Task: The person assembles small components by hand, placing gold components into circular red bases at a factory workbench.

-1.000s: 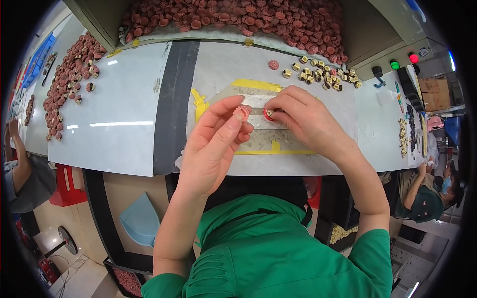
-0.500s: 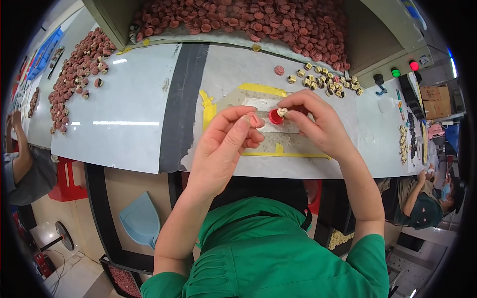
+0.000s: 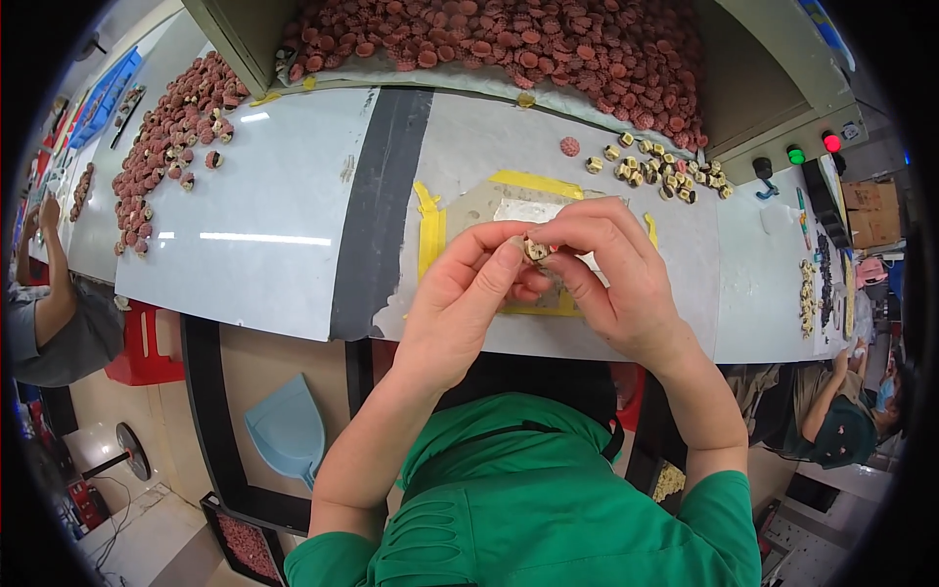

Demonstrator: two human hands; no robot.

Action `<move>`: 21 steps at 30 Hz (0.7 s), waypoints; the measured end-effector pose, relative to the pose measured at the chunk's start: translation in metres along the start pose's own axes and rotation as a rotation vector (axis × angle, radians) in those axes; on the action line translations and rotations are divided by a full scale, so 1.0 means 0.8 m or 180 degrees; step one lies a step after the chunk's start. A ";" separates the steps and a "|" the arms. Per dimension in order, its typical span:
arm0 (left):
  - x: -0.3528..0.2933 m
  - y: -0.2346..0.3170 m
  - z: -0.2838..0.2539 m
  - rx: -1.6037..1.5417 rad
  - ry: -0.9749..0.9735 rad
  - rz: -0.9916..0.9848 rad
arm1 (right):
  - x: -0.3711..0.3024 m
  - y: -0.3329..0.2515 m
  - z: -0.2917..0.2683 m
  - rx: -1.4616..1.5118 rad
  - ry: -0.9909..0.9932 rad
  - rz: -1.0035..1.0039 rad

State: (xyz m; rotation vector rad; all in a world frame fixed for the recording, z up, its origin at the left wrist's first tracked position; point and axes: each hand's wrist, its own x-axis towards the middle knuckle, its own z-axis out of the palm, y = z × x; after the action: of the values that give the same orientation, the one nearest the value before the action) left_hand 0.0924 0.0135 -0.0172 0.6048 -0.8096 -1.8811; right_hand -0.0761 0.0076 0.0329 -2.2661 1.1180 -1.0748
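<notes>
In front of me my left hand [image 3: 455,308] and my right hand [image 3: 626,284] meet fingertip to fingertip over the taped work patch. A small cream-and-dark piece [image 3: 536,251] is pinched between them, its cream face showing. My left thumb and fingers are closed on a pink ribbed cup, now mostly covered by the piece and my fingertips. My right thumb and forefinger grip the piece at its right side. Below lies a metal plate [image 3: 523,209] framed by yellow tape [image 3: 538,183]. The red round cup on the plate is almost wholly behind my right hand.
Behind, a bin holds a heap of pink cups [image 3: 499,44]. Several cream-and-dark pieces [image 3: 636,174] and one pink cup [image 3: 569,147] lie before it. Joined pieces [image 3: 161,147] are heaped at the left. Co-workers sit at both sides. A blue dustpan [image 3: 286,430] is below the table.
My right hand has moved left from over the red cup, bringing the cream-and-dark piece against the pink cup in my left hand. The whole view has shifted slightly.
</notes>
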 end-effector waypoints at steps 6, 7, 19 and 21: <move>-0.005 -0.007 0.013 0.0512 0.0280 0.0473 | -0.007 0.001 0.001 0.0698 0.0024 0.0601; -0.006 -0.007 0.012 0.0467 0.0247 0.0477 | -0.006 -0.001 -0.001 0.0265 -0.0020 0.0330; -0.004 -0.003 0.009 0.0660 -0.0120 0.0422 | 0.006 -0.005 -0.017 0.0603 -0.0595 0.0411; -0.003 -0.004 0.008 0.0431 -0.0111 0.0364 | 0.004 0.002 -0.020 0.0571 -0.0697 0.0372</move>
State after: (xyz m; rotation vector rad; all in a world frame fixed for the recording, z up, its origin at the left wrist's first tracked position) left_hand 0.0871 0.0187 -0.0156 0.5976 -0.9802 -1.7471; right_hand -0.0880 0.0040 0.0433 -2.0919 1.0080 -0.8236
